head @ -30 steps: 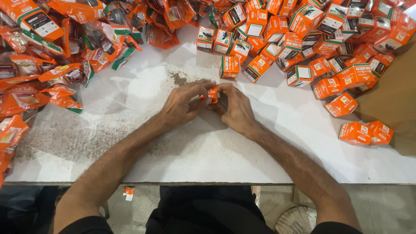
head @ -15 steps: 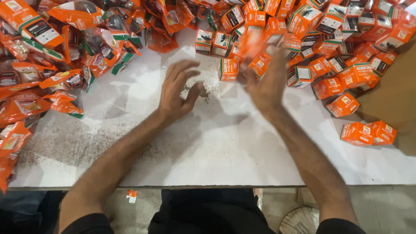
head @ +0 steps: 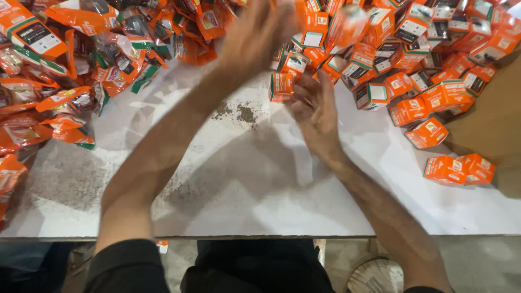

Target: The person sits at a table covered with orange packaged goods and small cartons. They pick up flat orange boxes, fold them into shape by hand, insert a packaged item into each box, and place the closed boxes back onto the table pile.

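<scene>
Left hand (head: pixel 255 35), blurred, grip indeterminate, reaches over orange pouches (head: pixel 65 70); right hand (head: pixel 315 111), fingers spread wide, touches small orange boxes (head: pixel 380 59) on white desk (head: pixel 260 184).

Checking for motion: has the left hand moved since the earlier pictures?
Yes. The left hand went from the bare white table up to the far pile of orange packets.
</scene>
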